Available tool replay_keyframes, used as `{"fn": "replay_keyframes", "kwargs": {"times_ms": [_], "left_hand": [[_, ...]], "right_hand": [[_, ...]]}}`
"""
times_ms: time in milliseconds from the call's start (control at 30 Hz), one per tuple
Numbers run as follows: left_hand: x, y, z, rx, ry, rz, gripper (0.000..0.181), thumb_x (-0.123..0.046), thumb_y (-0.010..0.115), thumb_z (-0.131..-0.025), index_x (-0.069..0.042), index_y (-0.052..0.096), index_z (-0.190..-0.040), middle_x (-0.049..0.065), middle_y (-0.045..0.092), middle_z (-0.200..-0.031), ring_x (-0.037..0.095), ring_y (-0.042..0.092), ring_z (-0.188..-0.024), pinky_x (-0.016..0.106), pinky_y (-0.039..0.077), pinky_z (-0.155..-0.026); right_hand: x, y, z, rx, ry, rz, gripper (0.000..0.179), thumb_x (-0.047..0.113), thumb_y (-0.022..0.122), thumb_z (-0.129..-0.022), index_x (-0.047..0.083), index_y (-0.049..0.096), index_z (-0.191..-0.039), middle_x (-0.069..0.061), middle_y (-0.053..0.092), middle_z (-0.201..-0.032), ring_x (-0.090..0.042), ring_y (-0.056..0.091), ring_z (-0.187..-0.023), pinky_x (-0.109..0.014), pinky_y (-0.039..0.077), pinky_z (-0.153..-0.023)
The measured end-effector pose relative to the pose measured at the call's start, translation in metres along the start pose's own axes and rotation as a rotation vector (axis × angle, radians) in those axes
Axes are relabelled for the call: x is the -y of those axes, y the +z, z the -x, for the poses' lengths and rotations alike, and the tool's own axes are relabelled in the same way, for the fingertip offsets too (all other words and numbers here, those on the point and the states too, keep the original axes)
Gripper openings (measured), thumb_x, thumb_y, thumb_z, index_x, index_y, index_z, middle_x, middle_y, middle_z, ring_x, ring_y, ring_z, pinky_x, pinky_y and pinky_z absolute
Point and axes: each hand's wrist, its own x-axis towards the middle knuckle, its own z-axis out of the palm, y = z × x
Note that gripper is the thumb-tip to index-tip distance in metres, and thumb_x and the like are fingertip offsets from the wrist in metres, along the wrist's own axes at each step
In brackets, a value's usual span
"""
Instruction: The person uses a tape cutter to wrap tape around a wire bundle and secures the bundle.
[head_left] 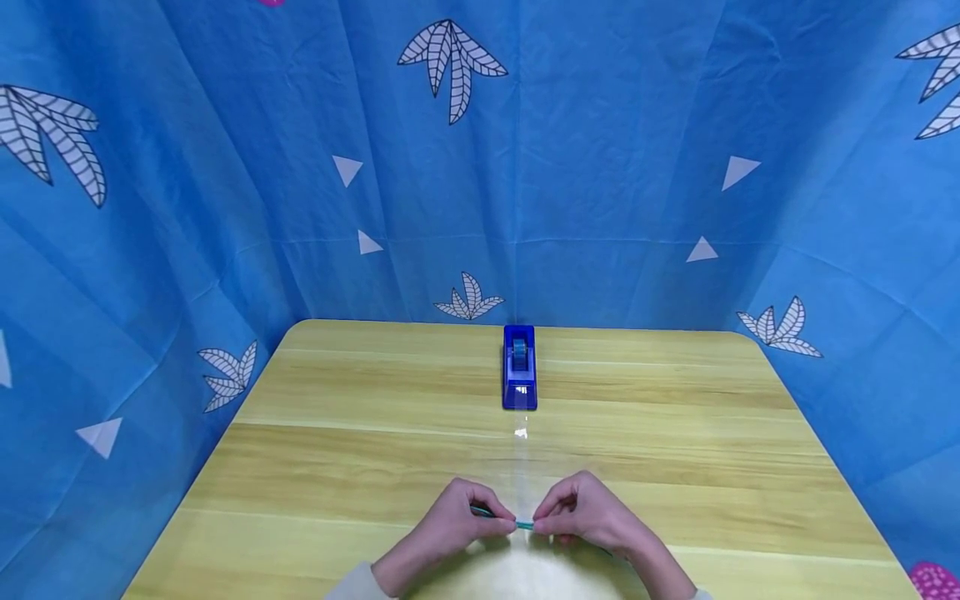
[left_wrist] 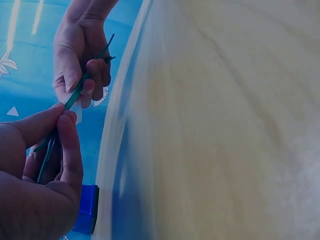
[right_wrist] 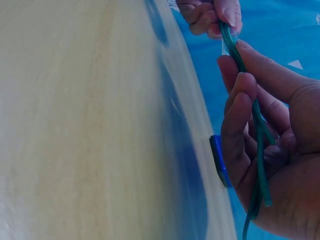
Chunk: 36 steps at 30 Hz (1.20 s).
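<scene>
A small bundle of green wires [head_left: 525, 526] runs crosswise between the two hands, low in the head view. My left hand [head_left: 463, 518] pinches it between thumb and fingers on one side. A short gap away, my right hand [head_left: 587, 512] pinches the other side, and loose wire ends [right_wrist: 262, 170] trail across its palm. A strip of clear tape [head_left: 522, 458] stretches from a blue tape dispenser [head_left: 520, 375] down to the bundle and meets it between the fingertips. In the left wrist view, thinner wire ends [left_wrist: 106, 50] stick out past the right hand.
The dispenser, with its tape roll [head_left: 519, 350], stands at the back middle of a wooden table [head_left: 360, 400]. Blue patterned cloth [head_left: 600, 167] hangs behind the table and along both sides.
</scene>
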Motion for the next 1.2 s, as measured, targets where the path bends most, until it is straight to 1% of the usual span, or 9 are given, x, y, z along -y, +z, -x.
{"fn": "replay_keyframes", "kwargs": {"times_ms": [133,267,433,633,833,1000,1133,1200], "left_hand": [[0.0006,-0.0001,-0.0008,-0.006,0.008,-0.009,0.010,-0.004,0.084,-0.082,0.000,0.077,-0.087,0.007,0.076,-0.084,0.012,0.066,-0.072,0.018,0.055,-0.064],[0.0012,0.0006,-0.0022,-0.014,0.015,-0.026,0.009,-0.003,0.084,-0.081,0.000,0.077,-0.086,0.005,0.075,-0.082,0.012,0.066,-0.072,0.018,0.054,-0.064],[0.0031,0.0005,-0.0049,-0.015,0.002,-0.010,0.011,-0.003,0.084,-0.081,0.002,0.075,-0.086,0.002,0.074,-0.083,0.012,0.064,-0.074,0.019,0.053,-0.066],[0.0050,-0.0004,-0.0060,-0.013,-0.014,0.008,0.015,-0.004,0.084,-0.082,0.005,0.073,-0.088,0.003,0.074,-0.085,0.013,0.064,-0.076,0.020,0.053,-0.067],[0.0054,-0.0002,-0.0050,-0.018,-0.021,0.039,0.015,-0.006,0.084,-0.083,0.003,0.075,-0.089,0.003,0.075,-0.085,0.013,0.067,-0.075,0.020,0.056,-0.067],[0.0044,0.0002,-0.0052,-0.025,-0.035,0.078,0.014,-0.002,0.083,-0.083,0.005,0.075,-0.091,0.004,0.074,-0.083,0.013,0.069,-0.073,0.023,0.061,-0.068],[0.0033,0.0003,-0.0055,-0.033,-0.021,0.063,0.012,-0.001,0.083,-0.082,0.004,0.075,-0.090,0.005,0.074,-0.082,0.016,0.069,-0.072,0.023,0.059,-0.066],[0.0027,0.0004,-0.0055,-0.037,-0.007,0.054,0.011,0.000,0.082,-0.082,0.004,0.075,-0.089,0.006,0.074,-0.083,0.017,0.069,-0.073,0.023,0.059,-0.066]], "right_hand": [[-0.0005,0.0005,-0.0013,0.001,0.002,-0.015,0.019,0.006,0.085,-0.082,-0.004,0.075,-0.095,-0.015,0.075,-0.080,-0.013,0.063,-0.060,-0.021,0.054,-0.052],[-0.0009,0.0008,-0.0021,0.003,0.000,-0.019,0.022,0.005,0.085,-0.083,-0.006,0.073,-0.097,-0.013,0.074,-0.079,-0.014,0.063,-0.060,-0.021,0.054,-0.053],[-0.0011,0.0010,-0.0026,-0.027,-0.009,0.045,0.018,0.007,0.086,-0.082,-0.003,0.075,-0.093,-0.012,0.074,-0.078,-0.013,0.064,-0.061,-0.022,0.056,-0.053],[-0.0017,0.0014,-0.0041,-0.056,-0.028,0.143,0.016,0.010,0.087,-0.081,0.002,0.076,-0.089,-0.010,0.075,-0.078,-0.011,0.062,-0.060,-0.021,0.054,-0.052],[-0.0006,0.0019,-0.0046,-0.081,-0.029,0.168,0.016,0.010,0.088,-0.079,0.003,0.077,-0.088,-0.008,0.074,-0.076,-0.009,0.061,-0.060,-0.019,0.051,-0.052],[-0.0011,0.0027,-0.0053,-0.097,-0.041,0.195,0.016,0.011,0.089,-0.078,0.004,0.077,-0.087,-0.006,0.074,-0.076,-0.008,0.061,-0.061,-0.018,0.050,-0.053],[-0.0014,0.0032,-0.0053,-0.109,-0.048,0.208,0.016,0.012,0.089,-0.079,0.005,0.077,-0.087,-0.006,0.074,-0.077,-0.009,0.062,-0.062,-0.019,0.051,-0.054],[-0.0014,0.0033,-0.0048,-0.103,-0.049,0.190,0.016,0.013,0.088,-0.081,0.005,0.077,-0.088,-0.008,0.075,-0.078,-0.011,0.063,-0.063,-0.021,0.052,-0.055]]}}
